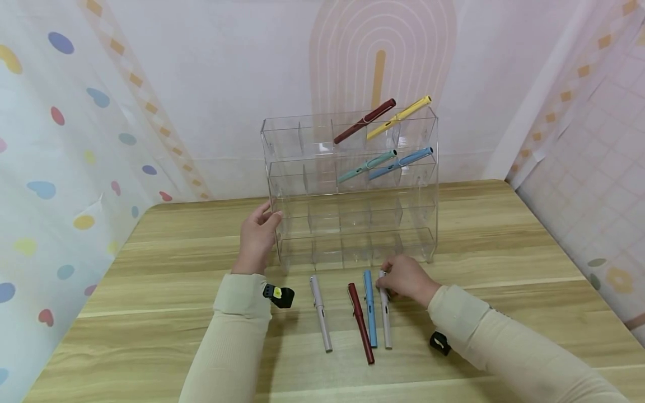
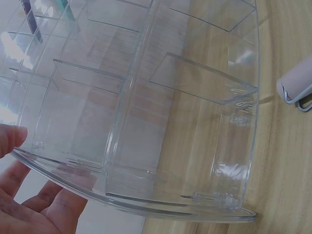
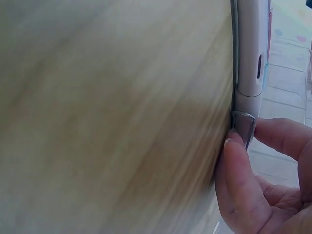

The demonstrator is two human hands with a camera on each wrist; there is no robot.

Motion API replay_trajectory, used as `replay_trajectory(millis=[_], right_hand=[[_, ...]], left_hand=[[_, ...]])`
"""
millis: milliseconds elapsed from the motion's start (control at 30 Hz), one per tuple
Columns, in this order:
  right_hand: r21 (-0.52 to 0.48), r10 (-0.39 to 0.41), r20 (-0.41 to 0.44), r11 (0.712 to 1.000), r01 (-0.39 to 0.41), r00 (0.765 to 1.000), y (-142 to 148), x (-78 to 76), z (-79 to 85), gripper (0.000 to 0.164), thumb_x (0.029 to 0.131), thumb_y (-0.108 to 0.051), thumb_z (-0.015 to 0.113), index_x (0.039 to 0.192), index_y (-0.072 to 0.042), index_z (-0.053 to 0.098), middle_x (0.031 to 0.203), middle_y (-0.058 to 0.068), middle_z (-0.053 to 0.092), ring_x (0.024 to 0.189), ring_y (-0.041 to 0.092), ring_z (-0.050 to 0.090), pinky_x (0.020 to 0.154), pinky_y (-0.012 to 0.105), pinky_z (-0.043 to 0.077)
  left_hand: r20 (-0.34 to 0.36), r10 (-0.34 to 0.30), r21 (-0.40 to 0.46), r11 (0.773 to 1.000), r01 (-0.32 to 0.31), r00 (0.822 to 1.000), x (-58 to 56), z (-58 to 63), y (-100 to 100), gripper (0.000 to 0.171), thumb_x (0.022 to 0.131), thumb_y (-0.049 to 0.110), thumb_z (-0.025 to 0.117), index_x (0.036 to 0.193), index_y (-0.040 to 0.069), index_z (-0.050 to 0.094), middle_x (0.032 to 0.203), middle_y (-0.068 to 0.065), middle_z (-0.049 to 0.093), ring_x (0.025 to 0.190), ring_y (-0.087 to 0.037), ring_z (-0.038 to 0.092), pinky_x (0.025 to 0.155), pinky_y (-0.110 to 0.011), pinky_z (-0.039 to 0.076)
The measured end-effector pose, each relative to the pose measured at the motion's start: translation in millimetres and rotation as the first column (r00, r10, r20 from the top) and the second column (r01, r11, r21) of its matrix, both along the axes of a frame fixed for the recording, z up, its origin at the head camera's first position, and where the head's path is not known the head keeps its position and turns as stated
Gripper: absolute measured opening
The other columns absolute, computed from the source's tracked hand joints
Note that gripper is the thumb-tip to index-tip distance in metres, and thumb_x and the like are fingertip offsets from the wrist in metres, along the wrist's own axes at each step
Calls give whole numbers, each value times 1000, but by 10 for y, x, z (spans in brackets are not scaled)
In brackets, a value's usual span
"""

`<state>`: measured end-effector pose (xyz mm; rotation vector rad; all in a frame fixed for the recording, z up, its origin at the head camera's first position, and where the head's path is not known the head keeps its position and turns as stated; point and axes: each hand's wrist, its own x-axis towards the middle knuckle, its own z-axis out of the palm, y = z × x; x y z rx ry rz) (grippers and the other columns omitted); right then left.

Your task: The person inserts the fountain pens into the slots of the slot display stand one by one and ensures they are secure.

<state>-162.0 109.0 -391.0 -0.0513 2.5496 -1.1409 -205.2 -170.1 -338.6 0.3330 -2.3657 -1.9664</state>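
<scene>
A clear acrylic pen rack (image 1: 437,190) with tiered compartments stands upright on the table. My left hand (image 1: 257,238) holds its left side panel, thumb on one face and fingers on the other, as the left wrist view shows. My right hand (image 1: 408,280) pinches the clip end of a pale lilac pen (image 1: 387,327), which lies in front of the rack. Left of that pen lie a blue pen (image 1: 370,313), a dark red pen (image 1: 360,322) and another pale lilac pen (image 1: 321,316). In the right wrist view, thumb and fingers (image 3: 243,190) meet around the clip.
Slanting in the rack's top tier are a maroon pen (image 1: 364,121) and a yellow pen (image 1: 398,117). Below them, a teal pen (image 1: 367,167) and a blue pen (image 1: 400,163) lean in the second tier. A patterned cloth (image 1: 227,84) hangs behind the wooden table (image 1: 166,252).
</scene>
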Motion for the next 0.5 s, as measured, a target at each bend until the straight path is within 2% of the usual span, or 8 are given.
replay_trajectory(millis=[300,500], right_hand=[[-14,8,10,1000,-8,1000,10,-2,30,10,81,-2,63,91,0,62,54,4,56,47,11,51,46,25,49],[-23,-1,23,1000,2,1000,16,-2,38,14,81,-2,63,95,0,61,57,5,57,50,12,53,46,25,49]], left_hand=[[2,-4,-6,1000,4,1000,-7,-4,-12,50,100,23,51,149,16,39,141,-15,46,124,-26,45,84,-34,41],[13,3,-1,1000,-3,1000,-17,-2,-14,49,100,23,52,147,18,42,140,-13,48,119,-25,46,82,-32,40]])
